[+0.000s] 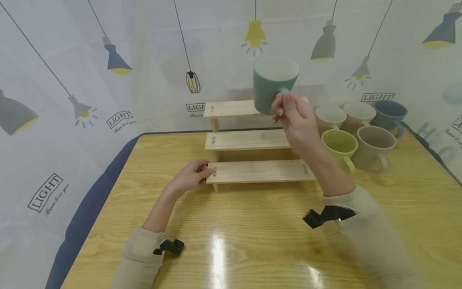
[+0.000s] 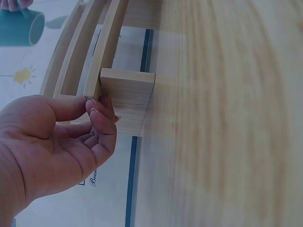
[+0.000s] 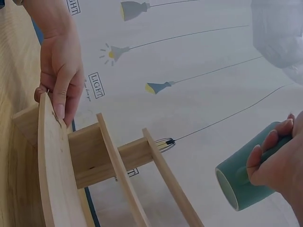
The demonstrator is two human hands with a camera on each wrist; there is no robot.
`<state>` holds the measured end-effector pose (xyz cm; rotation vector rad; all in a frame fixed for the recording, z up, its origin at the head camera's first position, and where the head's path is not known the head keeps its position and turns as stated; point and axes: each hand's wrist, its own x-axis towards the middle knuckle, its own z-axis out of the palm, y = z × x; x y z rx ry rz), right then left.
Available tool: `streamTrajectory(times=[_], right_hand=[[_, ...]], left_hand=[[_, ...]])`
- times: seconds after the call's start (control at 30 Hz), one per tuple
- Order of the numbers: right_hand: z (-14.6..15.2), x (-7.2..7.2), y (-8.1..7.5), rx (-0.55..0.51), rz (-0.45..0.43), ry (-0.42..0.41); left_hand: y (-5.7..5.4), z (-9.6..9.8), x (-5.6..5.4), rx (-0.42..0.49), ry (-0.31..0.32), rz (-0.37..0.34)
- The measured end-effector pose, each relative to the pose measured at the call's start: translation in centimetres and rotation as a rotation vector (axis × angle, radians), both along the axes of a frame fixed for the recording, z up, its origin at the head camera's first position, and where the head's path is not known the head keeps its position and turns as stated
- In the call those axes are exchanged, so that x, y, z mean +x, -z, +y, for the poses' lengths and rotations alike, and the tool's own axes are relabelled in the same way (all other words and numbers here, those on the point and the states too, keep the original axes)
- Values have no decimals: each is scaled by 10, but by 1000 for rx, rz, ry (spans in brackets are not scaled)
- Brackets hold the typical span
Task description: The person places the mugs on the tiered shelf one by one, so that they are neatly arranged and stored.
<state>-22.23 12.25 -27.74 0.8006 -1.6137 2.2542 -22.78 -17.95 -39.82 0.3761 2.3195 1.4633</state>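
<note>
While the left hand pinches the left end of the front shelf, thumb above and fingers below, the stand rests on the table. Apply light, even pressure at this point; the shelf end projects slightly past its support, so a hard downward push probably risks tipping the stand.

To the right, just beside the stand, five mugs form a close group: the yellow mug and the brown mug in front, two pale mugs and the blue mug behind. The right forearm crosses this side and hides parts of the upper shelves; a low sideways sweep could knock the yellow mug.

The right hand grips the green mug by its handle, fingers curled round it. The green mug is in the air, mouth up, above the stand and apart from it; whether it is directly over the top shelf cannot be told. Hold it level and check base clearance from the side, since from the head it masks part of that shelf.

Close behind hangs the lamp-print cloth, which limits rearward reach
</note>
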Motion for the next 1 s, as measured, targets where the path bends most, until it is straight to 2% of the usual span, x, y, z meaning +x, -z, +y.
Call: streamTrajectory(times=[0.23, 0.47, 0.6, 1.0], right_hand=[[-32, -21, 10, 32, -17, -24], [-56, -37, 16, 124, 8, 38], [-66, -43, 16, 141, 20, 56], [-92, -58, 12, 91, -75, 54]], left_hand=[[0, -1, 1, -1, -8, -10], [1, -1, 0, 14, 8, -13], [2, 0, -1, 25, 26, -8], [1, -3, -1, 11, 4, -27]])
